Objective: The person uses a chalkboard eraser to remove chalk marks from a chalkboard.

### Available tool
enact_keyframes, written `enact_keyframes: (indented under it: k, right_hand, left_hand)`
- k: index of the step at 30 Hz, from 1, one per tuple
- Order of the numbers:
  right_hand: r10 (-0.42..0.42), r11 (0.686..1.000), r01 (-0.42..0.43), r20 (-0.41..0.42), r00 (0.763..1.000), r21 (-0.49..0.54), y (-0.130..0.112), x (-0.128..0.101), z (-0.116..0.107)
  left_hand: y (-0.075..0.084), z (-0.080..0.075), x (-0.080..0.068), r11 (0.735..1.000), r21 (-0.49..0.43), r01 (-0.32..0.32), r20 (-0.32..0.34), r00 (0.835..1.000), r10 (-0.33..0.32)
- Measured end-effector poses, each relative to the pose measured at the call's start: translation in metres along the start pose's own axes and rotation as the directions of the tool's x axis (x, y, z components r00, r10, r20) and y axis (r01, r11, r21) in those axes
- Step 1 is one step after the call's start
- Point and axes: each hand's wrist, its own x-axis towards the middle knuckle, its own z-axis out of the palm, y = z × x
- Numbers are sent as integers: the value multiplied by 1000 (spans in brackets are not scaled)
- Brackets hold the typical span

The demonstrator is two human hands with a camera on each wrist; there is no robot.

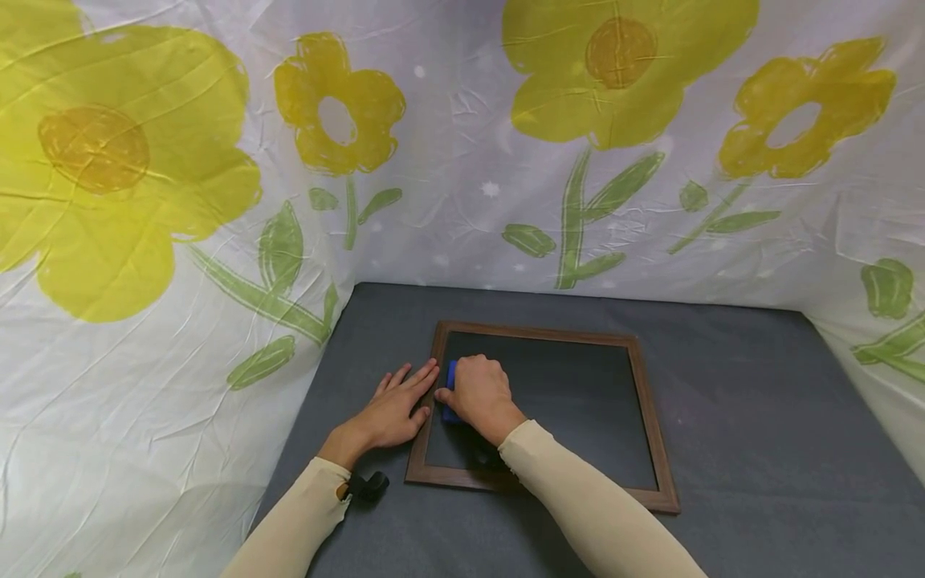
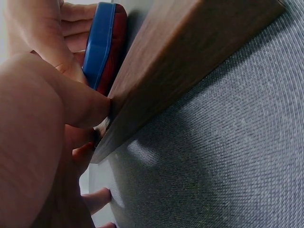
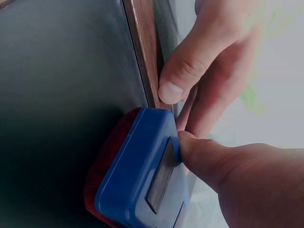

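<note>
a white cloth printed with yellow flowers walls in a grey felt table. a wood-framed chalkboard lies flat near the table's left edge. the left hand lies flat on the felt, fingers straight, thumb against the frame's left rail, likely to keep the board from sliding. the right hand curls round a blue eraser, its red pad down on the slate at the board's left edge.

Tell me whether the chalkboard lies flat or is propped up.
Flat: the chalkboard lies on the grey table, its whole wooden frame resting on the surface.
</note>
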Motion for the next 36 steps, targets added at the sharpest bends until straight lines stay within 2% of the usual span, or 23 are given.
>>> enact_keyframes:
  k: [5, 12, 14, 20, 26, 29, 36]
  right_hand:
    - [5, 1000, -5, -3, 1000, -24, -1, 0, 0]
    - [18, 999, -18, -6, 1000, -36, -2, 0, 0]
    - [28, 999, -28, 3, 1000, -29, -1, 0, 0]
    - [37, 999, -37, 5, 999, 13, 6, -2, -2]
    - [76, 996, -77, 21, 997, 37, 20, -6, -6]
    - [102, 994, -103, 12, 995, 47, 30, -7, -7]
    - [160, 984, -161, 13, 987, 72, 54, -16, -11]
  left_hand:
    - [0, 1, 0, 999, -27, -17, -25, 1000, 16]
    - [1, -3, 0, 1000, 9, 7, 10, 1000, -7]
    - [-2, 0, 3, 1000, -6, 6, 5, 1000, -6]
    - [-18, 13, 6, 996, -70, -51, -51, 998, 48]
    - [-14, 10, 2, 993, -84, -84, -61, 995, 79]
    - [-4, 2, 1, 995, -80, -55, -36, 998, 52]
    - [3, -3, -1, 1000, 13, 2, 15, 1000, -2]
